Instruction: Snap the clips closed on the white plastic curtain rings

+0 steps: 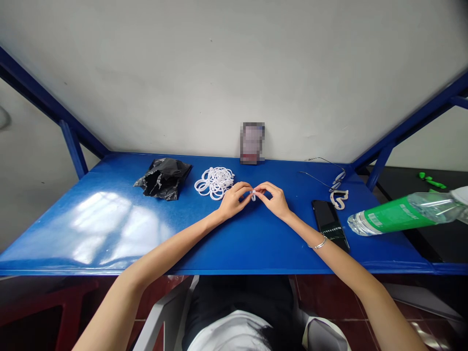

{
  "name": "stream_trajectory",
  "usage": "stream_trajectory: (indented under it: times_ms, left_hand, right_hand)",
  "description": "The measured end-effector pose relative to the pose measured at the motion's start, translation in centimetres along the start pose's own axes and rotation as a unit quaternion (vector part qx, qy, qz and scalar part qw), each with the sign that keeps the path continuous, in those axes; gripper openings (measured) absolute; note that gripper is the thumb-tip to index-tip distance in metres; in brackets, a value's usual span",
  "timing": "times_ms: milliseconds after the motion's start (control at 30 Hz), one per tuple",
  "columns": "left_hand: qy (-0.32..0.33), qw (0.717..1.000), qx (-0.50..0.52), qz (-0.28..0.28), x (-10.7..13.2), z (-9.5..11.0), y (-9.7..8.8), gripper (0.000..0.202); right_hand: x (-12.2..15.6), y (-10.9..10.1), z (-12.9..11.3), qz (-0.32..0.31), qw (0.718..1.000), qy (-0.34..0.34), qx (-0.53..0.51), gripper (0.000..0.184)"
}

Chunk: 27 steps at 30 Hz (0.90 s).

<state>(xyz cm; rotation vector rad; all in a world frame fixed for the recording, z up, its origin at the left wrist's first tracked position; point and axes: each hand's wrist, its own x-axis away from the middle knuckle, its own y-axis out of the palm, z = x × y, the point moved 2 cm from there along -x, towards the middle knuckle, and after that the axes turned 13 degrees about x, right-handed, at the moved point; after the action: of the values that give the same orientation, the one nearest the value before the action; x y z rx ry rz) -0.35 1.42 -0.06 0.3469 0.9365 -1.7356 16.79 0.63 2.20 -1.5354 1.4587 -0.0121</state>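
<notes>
Fingertips of my left hand (236, 199) and my right hand (272, 197) meet over the middle of the blue table (234, 243). Between them they pinch a small white loop (253, 197), mostly covered by the fingers; it resembles the rings in the heap nearby, but its exact kind is too small to make out. Just left of my left hand lies a loose heap of thin white rings (215, 182), several of them overlapping. A silver bracelet (320, 243) circles my right wrist.
A crumpled black plastic bag (164, 178) lies left of the heap. A pixelated upright device (252, 143) leans against the wall. On the right are eyeglasses (338, 180), a white curved item (339, 199), a black phone (330, 225) and a green-labelled water bottle (405, 212). Blue metal braces flank the table.
</notes>
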Motion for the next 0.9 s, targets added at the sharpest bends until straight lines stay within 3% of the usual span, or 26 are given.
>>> stream_trajectory:
  times_ms: [500, 900]
  left_hand:
    - [0.041, 0.999, -0.012, 0.008, 0.08, 0.09, 0.07, 0.016]
    - [0.067, 0.997, -0.019, 0.014, 0.02, 0.28, 0.04, 0.011]
  right_hand:
    - [0.33, 0.32, 0.43, -0.011, 0.994, -0.059, 0.091, 0.005]
    - [0.5, 0.32, 0.24, 0.002, 0.991, -0.087, 0.102, 0.003]
